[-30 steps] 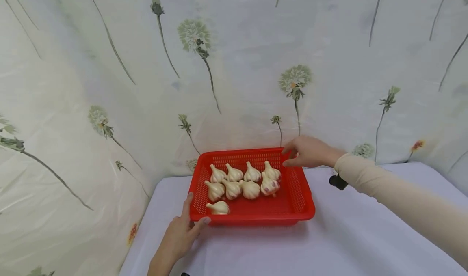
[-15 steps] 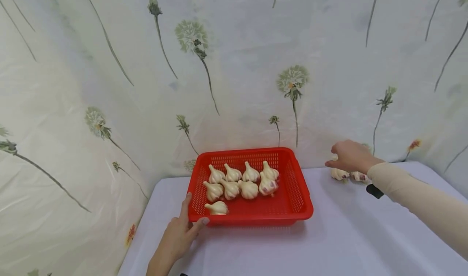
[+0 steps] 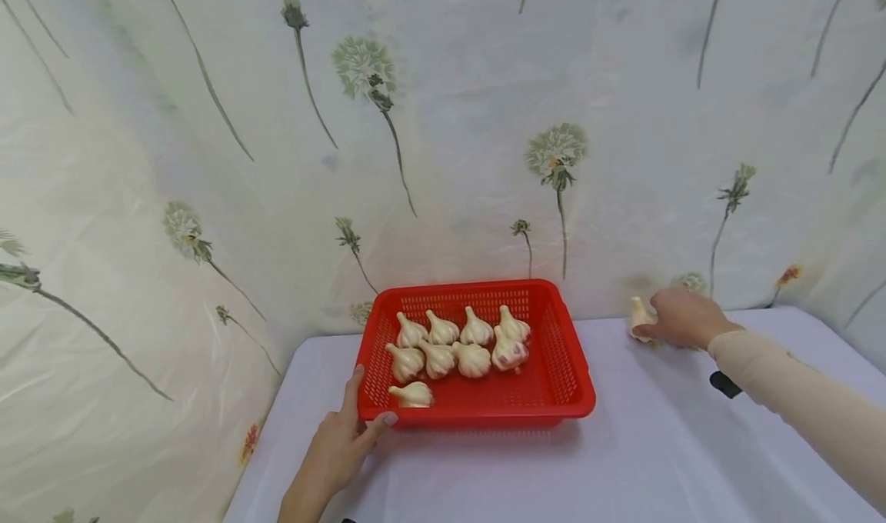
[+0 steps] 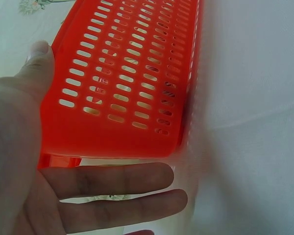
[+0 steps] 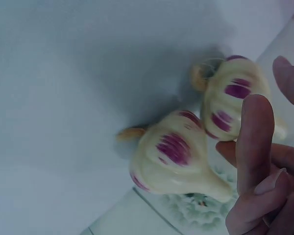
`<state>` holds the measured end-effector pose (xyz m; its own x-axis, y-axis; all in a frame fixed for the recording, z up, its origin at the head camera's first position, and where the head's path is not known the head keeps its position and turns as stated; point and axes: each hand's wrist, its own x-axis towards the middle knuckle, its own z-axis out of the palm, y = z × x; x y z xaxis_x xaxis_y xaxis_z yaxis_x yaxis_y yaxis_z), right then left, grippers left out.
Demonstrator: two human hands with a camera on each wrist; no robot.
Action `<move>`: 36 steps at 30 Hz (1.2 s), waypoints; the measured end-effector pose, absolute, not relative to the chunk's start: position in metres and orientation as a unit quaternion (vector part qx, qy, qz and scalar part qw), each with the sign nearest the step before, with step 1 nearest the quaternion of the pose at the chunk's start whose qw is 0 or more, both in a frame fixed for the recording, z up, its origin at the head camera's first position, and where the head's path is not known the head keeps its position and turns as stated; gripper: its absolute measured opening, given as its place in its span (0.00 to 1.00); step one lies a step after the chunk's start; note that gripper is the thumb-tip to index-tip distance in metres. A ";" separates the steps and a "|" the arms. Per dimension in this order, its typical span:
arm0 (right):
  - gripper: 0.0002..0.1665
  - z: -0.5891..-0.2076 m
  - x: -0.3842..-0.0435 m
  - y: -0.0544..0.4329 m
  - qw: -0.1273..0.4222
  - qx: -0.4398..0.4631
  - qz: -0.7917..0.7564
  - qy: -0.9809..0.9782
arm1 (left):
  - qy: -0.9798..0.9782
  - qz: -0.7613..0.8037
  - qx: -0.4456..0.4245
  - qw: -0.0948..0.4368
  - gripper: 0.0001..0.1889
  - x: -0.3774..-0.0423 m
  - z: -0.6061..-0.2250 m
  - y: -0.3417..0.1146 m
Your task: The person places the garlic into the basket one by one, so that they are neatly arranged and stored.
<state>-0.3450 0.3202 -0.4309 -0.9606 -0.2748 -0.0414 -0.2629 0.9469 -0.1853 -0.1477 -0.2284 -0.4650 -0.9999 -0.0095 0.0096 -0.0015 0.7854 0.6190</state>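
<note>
A red plastic basket (image 3: pixel 477 413) with slotted walls stands on the table with several garlic bulbs (image 3: pixel 474 360) in it, partly in rows. My left hand (image 3: pixel 337 440) spans its near-left corner, thumb on the front rim and forefinger along the left rim. In the left wrist view its lower fingers (image 4: pixel 122 210) lie straight beside the basket wall. My right hand (image 3: pixel 688 318) is at a garlic bulb (image 3: pixel 640 320) right of the basket. In the right wrist view the thumb (image 5: pixel 256 132) overlaps this purple-streaked bulb (image 5: pixel 235 90), fingers spread about it. Another bulb (image 5: pixel 174 154) lies beside it.
A white cloth covers the table (image 3: pixel 477 477). Behind and to the left hangs a pale curtain (image 3: pixel 457 161) printed with dandelions, close to the table's back edge. Bare cloth lies between the basket and the bulbs at right.
My right hand has moved right from the basket's back-right corner, over the loose bulbs, and down to one of them. The left hand stays at the basket corner.
</note>
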 end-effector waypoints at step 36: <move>0.34 -0.461 -0.339 0.330 0.056 -0.132 -0.144 0.979 | -0.942 -0.335 0.009 -0.001 0.54 -0.151 -0.469 -0.230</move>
